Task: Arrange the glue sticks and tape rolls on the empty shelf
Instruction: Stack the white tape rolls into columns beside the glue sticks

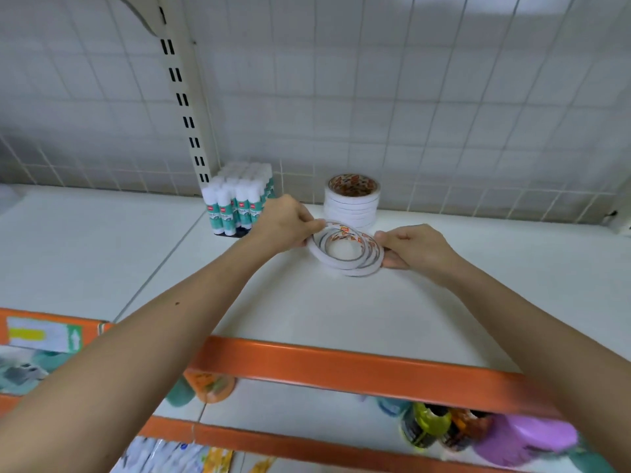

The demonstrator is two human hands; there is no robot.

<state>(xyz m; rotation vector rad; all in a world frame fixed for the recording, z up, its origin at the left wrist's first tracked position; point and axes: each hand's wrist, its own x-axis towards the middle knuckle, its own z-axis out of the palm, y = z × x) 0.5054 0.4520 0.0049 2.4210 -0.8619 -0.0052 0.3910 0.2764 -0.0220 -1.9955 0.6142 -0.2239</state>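
Note:
A few thin white tape rolls point(345, 259) lie loosely overlapped on the white shelf point(341, 312). My left hand point(285, 222) pinches their left edge and my right hand point(415, 246) grips their right edge. Just behind them a neat stack of tape rolls point(351, 203) stands near the back wall. A block of upright glue sticks point(237, 199) with white caps and teal labels stands to the left of that stack, beside the slotted upright post point(184, 107).
The shelf has an orange front rail point(341, 365). A white wire grid point(409, 97) forms the back wall. Lower shelves hold assorted goods, among them a purple container point(526, 438) and packets point(164, 455). A price label point(44, 334) sits on the rail at left.

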